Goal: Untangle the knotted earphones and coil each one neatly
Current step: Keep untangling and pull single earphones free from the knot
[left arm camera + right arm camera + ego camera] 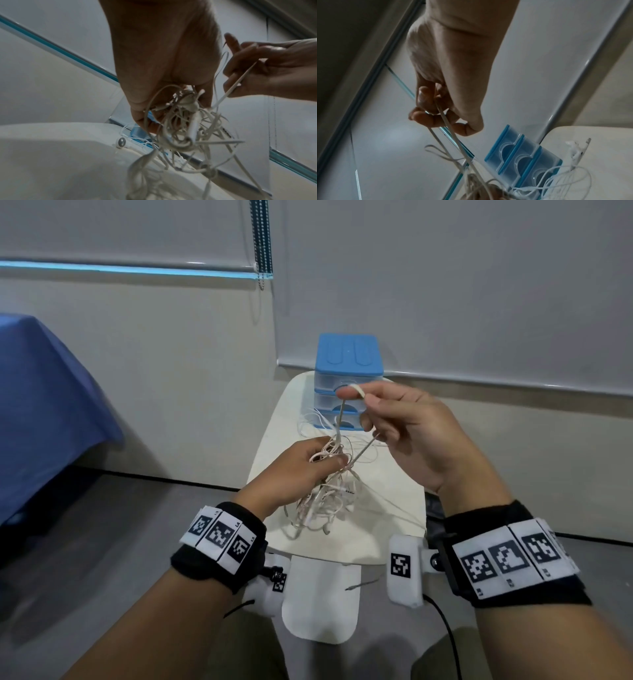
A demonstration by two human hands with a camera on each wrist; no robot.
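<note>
Knotted pale earphones, lifted, dangling.

The small white table is narrow — a blue drawer unit blocks its far end, with white earphones strewn just before it. Over the middle hangs the tangle of cords, trailing down to the surface. Bare tabletop shows along the right edge and on the near flap — a loose plug lies there.

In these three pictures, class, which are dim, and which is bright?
Head view: evenly lit and bright, hands and tangle of earphones clear, edges bent by the wide lens. Left wrist view: dim, the left hand dark. Right wrist view: dim, the right hand shadowed.
</note>
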